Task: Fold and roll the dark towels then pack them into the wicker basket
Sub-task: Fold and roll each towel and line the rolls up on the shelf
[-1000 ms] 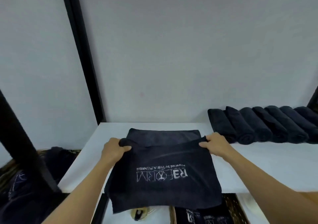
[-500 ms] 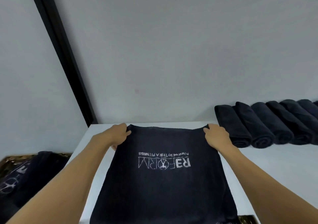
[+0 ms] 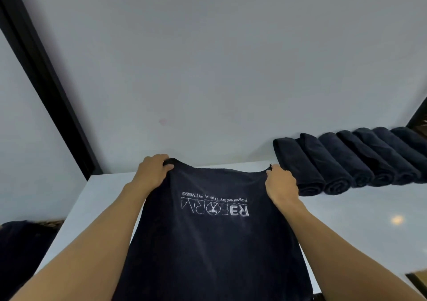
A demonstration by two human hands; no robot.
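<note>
A dark towel [image 3: 215, 243] with a white printed logo hangs stretched between my hands over the white table [image 3: 97, 199]. My left hand [image 3: 153, 171] grips its far left corner and my right hand [image 3: 280, 182] pinches its far right corner. Both corners are held up near the table's back edge, and the sheet falls toward me past the bottom of the view. Several rolled dark towels [image 3: 346, 162] lie side by side along the wall at the right. A wicker basket [image 3: 52, 222] edge shows at the lower left, with dark towels [image 3: 20, 243] in it.
A plain grey wall rises right behind the table. A black post [image 3: 46, 78] runs diagonally at the left. A dark frame corner [image 3: 418, 115] shows at the far right.
My hands carried the towel's near edge up and away to the back of the table, and now lift the two corners. The view has tilted upward.
</note>
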